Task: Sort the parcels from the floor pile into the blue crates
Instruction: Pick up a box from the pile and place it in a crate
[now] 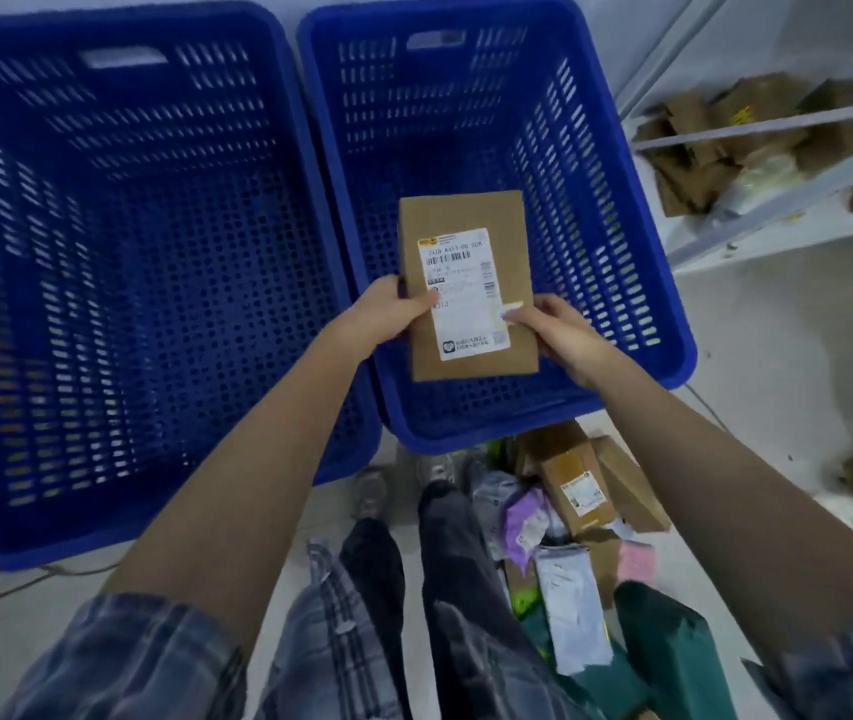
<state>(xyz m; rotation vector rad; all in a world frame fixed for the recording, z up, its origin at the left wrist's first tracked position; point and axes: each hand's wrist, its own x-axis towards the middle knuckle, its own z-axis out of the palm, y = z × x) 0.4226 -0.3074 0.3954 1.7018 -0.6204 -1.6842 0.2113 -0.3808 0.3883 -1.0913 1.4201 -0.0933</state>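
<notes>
Over two blue plastic crates (492,85), our left hand (388,314) and right hand (559,330) pinch a stiff, light-looking brown cardboard parcel (466,220) by its sides.

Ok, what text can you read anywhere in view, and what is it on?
"A313": label on the box held in both hands, left hand, right hand.
Top line, roughly "A313-09 006": same label, partly blurred.
Barcode and small print there: unreadable.
Labels on floor parcels: too blurred.
</notes>
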